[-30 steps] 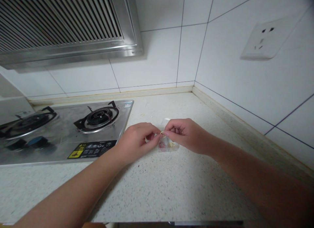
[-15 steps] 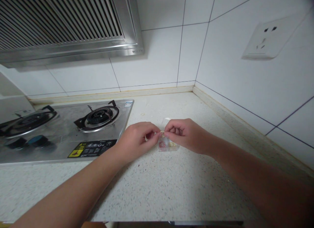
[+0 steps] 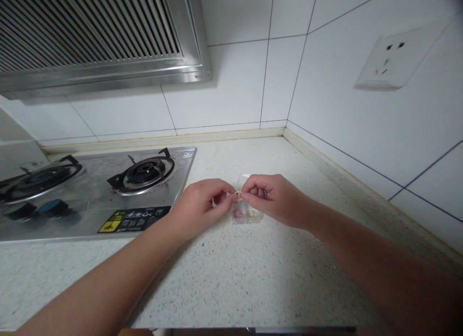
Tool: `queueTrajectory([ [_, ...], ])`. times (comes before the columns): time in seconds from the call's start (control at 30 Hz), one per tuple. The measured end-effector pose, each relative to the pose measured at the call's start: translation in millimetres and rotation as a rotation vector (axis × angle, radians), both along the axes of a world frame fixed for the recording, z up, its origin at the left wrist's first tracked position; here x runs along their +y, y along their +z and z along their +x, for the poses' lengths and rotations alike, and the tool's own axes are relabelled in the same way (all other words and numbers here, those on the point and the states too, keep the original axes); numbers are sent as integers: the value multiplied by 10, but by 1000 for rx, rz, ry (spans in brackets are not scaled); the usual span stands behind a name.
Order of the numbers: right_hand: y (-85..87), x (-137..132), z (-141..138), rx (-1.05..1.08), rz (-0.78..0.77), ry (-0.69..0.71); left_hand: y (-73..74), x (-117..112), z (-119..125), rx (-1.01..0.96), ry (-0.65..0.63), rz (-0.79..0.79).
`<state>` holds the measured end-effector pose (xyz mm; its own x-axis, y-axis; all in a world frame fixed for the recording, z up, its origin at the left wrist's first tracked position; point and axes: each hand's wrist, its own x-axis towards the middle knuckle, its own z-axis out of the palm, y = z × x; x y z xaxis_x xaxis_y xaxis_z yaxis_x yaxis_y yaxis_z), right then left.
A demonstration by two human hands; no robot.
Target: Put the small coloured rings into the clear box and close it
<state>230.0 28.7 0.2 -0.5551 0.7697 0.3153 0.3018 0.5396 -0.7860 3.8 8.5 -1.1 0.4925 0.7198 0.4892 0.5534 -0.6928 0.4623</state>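
Note:
Between the fingertips of both hands is a small yellow loop, like a rubber band [image 3: 238, 196]. My left hand [image 3: 206, 201] pinches its left side with thumb and forefinger. On the other side, my right hand [image 3: 273, 198] pinches it too, with the remaining fingers curled in. Just beneath the hands a small clear plastic box [image 3: 247, 222] rests on the counter. Red loops [image 3: 238, 214] lie in its front left compartment and yellow loops [image 3: 252, 213] beside them. The hands cover the back part of the box; a clear flap, perhaps its lid, shows behind.
The speckled countertop [image 3: 231, 278] carries a single thin loop [image 3: 209, 169] behind my left hand. A gas stove [image 3: 144, 174] with two burners is at the left, under a metal range hood [image 3: 108, 36]. Tiled walls meet at the back corner; a socket [image 3: 388, 61] is on the right wall.
The yellow loop looks slightly wider between the fingertips. Both hands keep their pinch and hardly move; the whole view has shifted a little.

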Motion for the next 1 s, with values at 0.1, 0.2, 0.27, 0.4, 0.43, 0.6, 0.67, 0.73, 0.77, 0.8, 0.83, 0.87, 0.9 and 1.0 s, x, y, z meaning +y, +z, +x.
queueTrajectory([
  [0.1, -9, 12, -1, 2, 19, 6, 0, 0, 0, 0, -9, 0],
  [0.2, -15, 16, 1, 4, 21, 14, 16, -8, 5, 9, -26, -1],
  [0.27, -13, 13, 4, 9, 12, 17, 29, -12, 11, 17, -30, -1],
  [0.4, -4, 11, 7, 26, 8, 26, 39, -16, 25, 24, -32, 0],
  [0.43, -3, 14, 7, 29, 9, 25, 38, -16, 26, 25, -35, -2],
  [0.6, 0, 27, -1, 25, 5, 18, 30, -19, 18, 18, -27, -1],
  [0.67, 4, 19, -2, 30, 6, 24, 27, -18, 15, 7, -23, -7],
  [0.73, 12, 2, -5, 39, 16, 17, 25, -15, 19, -14, -20, -25],
  [0.77, 18, -6, -9, 39, 19, 25, 26, -13, 24, -34, -9, -36],
  [0.8, 24, -13, -15, 48, 29, 26, 27, -10, 31, -51, 12, -59],
  [0.83, 31, -16, -22, 42, 41, 28, 30, -6, 40, -87, 30, -71],
  [0.87, 37, -15, -29, 40, 63, 29, 33, -1, 49, -117, 28, -93],
  [0.9, 41, -10, -36, 29, 79, -9, 37, 5, 58, -161, 33, -103],
  [1.0, 47, 15, -50, 12, 110, -66, 36, 26, 78, -226, 30, -128],
])
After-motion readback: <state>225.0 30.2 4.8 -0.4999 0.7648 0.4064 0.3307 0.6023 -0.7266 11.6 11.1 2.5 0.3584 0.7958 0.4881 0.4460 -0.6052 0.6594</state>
